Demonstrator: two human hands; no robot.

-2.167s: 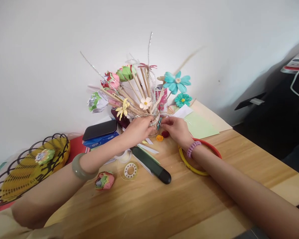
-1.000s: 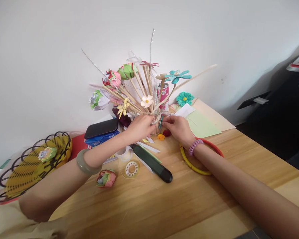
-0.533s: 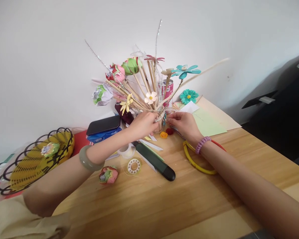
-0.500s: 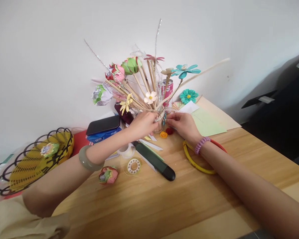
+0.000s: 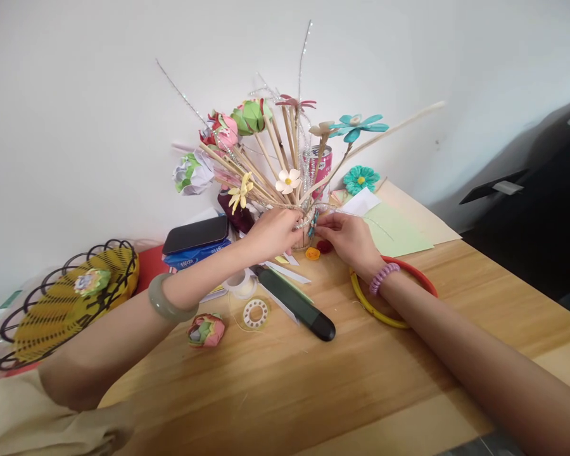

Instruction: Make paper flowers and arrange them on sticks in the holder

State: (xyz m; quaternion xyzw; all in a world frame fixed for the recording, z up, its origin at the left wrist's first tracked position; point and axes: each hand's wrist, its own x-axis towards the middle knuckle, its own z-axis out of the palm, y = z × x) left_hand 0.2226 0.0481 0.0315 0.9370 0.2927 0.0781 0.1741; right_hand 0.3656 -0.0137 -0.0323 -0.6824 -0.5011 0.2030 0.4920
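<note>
A bundle of wooden sticks topped with paper flowers (image 5: 285, 152) stands in a small holder (image 5: 306, 233) at the back of the wooden table (image 5: 313, 386). My left hand (image 5: 272, 232) grips the base of the bundle from the left. My right hand (image 5: 348, 239) pinches something thin at the base from the right; a silvery beaded strand circles the sticks there. A teal flower (image 5: 356, 125) leans out to the right on its stick. What my right fingers pinch is too small to make out.
A black cutter (image 5: 298, 307), tape rolls (image 5: 255, 313), a folded paper bud (image 5: 206, 330) and small orange and red rolled flowers (image 5: 313, 253) lie in front. Yellow and red rings (image 5: 389, 316) lie under my right wrist. A wire basket (image 5: 61, 297) sits at the left; paper sheets (image 5: 399, 231) at the right.
Both hands have stayed at the base of the bundle with small finger shifts. The teal flower has tipped flatter and a long stick swung out to the right. The view shifted slightly.
</note>
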